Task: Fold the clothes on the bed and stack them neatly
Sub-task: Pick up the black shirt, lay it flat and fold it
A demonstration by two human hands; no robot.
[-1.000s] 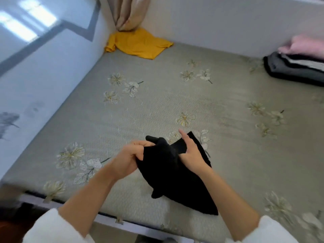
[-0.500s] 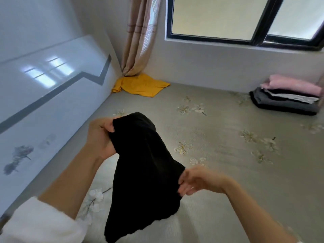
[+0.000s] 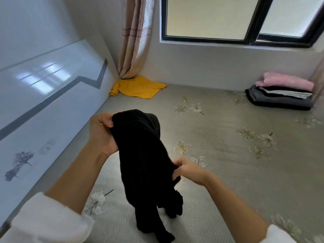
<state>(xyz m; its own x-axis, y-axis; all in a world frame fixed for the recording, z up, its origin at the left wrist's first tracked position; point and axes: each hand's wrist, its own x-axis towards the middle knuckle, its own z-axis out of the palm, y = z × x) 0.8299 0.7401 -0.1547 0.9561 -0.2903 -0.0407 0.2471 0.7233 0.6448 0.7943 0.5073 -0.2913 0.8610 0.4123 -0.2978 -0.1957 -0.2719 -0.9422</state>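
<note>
So now I'm lifting the black top (image 3: pixel 143 155) off the bed (image 3: pixel 224 176), left hand (image 3: pixel 101 130) and right hand (image 3: pixel 189 170) both gripping it, not folding yet.

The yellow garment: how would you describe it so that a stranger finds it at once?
Look at the far left corner of the bed, below the beige curtain. The yellow garment lies there loosely spread. Unlike the folded stack at far right, it is unfolded and bright.
</note>
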